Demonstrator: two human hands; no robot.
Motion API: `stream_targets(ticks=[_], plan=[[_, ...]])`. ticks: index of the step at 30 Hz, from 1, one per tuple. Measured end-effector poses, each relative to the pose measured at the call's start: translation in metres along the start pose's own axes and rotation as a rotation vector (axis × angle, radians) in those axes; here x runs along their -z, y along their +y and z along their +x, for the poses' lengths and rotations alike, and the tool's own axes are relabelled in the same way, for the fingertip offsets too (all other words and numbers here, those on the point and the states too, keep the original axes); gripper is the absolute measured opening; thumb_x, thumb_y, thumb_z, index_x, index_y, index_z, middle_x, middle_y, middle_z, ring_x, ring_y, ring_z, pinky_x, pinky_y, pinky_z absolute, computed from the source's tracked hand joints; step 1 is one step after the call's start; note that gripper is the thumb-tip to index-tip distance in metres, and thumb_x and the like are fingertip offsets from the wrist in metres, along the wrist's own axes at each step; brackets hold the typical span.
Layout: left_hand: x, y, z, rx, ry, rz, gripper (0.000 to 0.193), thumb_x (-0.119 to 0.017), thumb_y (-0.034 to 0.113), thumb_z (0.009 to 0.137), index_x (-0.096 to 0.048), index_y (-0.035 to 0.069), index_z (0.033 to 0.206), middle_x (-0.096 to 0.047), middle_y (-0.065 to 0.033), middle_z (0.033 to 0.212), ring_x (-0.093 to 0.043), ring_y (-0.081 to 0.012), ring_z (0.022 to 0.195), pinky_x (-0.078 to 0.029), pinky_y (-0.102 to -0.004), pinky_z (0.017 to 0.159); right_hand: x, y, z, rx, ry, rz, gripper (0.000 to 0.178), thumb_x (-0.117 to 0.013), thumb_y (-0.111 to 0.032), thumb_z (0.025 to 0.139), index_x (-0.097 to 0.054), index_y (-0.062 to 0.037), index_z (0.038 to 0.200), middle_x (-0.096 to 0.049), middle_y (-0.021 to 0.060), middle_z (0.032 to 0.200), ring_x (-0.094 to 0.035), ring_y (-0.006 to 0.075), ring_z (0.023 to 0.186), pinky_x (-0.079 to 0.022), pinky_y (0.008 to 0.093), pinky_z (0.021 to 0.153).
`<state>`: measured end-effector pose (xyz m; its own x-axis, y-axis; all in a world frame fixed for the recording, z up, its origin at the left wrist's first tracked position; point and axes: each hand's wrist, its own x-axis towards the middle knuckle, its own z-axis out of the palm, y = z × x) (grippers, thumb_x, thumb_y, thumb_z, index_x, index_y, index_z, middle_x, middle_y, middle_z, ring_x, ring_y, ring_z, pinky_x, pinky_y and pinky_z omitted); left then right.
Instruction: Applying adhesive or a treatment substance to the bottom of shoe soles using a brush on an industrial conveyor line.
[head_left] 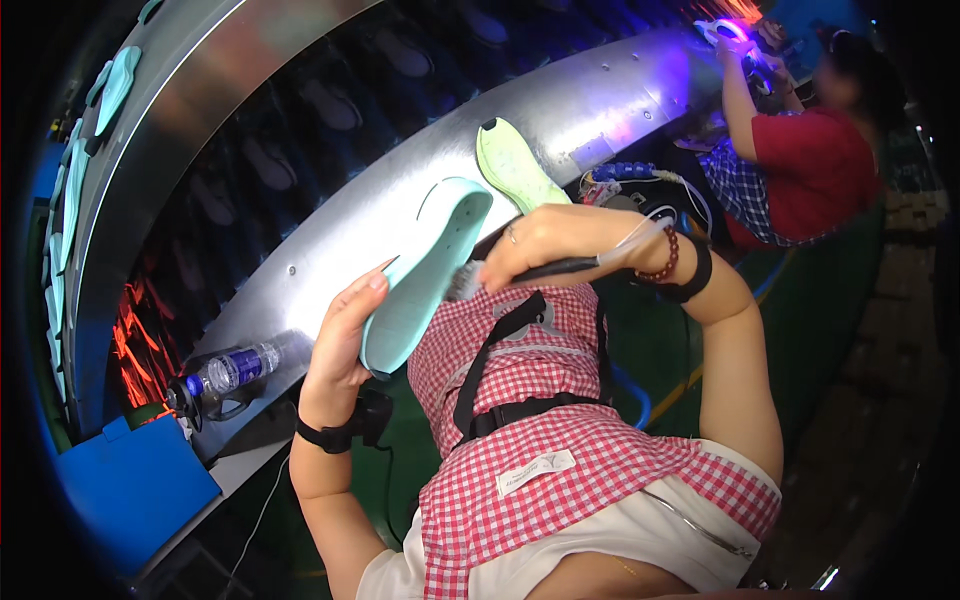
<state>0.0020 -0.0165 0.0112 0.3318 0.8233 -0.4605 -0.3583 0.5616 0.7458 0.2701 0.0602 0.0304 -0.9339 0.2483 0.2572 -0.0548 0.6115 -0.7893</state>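
My left hand (pixel 343 330) is closed on the heel-side edge of a pale teal shoe sole (pixel 428 268), thumb over the rim. The sole stands tilted above the bench edge, its hollow side facing right. In my right hand (pixel 556 238) is a brush (pixel 463 283) with grey bristles, a dark handle and a clear tube running back over the wrist. Its bristles are at the sole's right edge; whether they touch it I cannot tell. A yellow-green sole (pixel 512 165) with a dark tip lies on the metal bench just beyond my right hand.
The curved metal bench (pixel 330 240) runs alongside a dark conveyor carrying several soles. Bottles (pixel 236 370) stand at the bench's left, near a blue box (pixel 140 490). More teal soles (pixel 118 90) sit on the far-left ledge. At right, a person in red (pixel 815 165) works under purple light.
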Motion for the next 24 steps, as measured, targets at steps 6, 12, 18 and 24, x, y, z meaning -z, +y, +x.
stream_targets(ticks=[6,12,18,24], plan=[[0.004,-0.016,0.005,-0.08,-0.038,-0.268,0.047,-0.044,0.022,0.088,-0.039,-0.006,0.126,-0.055,-0.0186,0.113,-0.06,-0.0244,0.094,-0.05,-0.0327,0.083,-0.012,-0.016,0.006,-0.338,0.192,0.58,0.025,-0.06,-0.007,0.08,-0.062,0.0004,0.104,-0.065,0.0078,0.086,-0.059,0.0081,0.073,-0.048,0.0211,0.066],[-0.008,-0.023,0.018,-0.148,-0.099,-0.446,0.048,-0.039,0.023,0.088,-0.036,-0.006,0.126,-0.053,-0.0233,0.114,-0.058,-0.0307,0.099,-0.049,-0.0398,0.086,-0.063,0.012,0.016,-0.178,0.578,0.397,0.018,-0.063,-0.009,0.078,-0.066,0.0016,0.092,-0.066,0.0109,0.081,-0.061,0.0111,0.072,-0.048,0.0233,0.066],[0.006,-0.035,0.023,-0.156,-0.044,-0.482,0.047,-0.042,0.027,0.087,-0.039,-0.004,0.123,-0.053,-0.0245,0.112,-0.059,-0.0403,0.092,-0.051,-0.0571,0.074,-0.069,0.023,0.013,-0.123,0.684,0.183,0.015,-0.06,-0.002,0.077,-0.063,0.003,0.091,-0.066,0.0162,0.09,-0.064,0.0219,0.085,-0.05,0.0303,0.075],[0.011,-0.04,0.024,-0.12,-0.052,-0.544,0.048,-0.041,0.028,0.088,-0.039,-0.004,0.123,-0.053,-0.0247,0.113,-0.058,-0.0392,0.095,-0.051,-0.0551,0.075,-0.065,0.038,0.017,-0.12,0.836,-0.128,0.015,-0.06,0.003,0.074,-0.063,0.0027,0.089,-0.065,0.0171,0.09,-0.065,0.0247,0.084,-0.051,0.0296,0.074]])
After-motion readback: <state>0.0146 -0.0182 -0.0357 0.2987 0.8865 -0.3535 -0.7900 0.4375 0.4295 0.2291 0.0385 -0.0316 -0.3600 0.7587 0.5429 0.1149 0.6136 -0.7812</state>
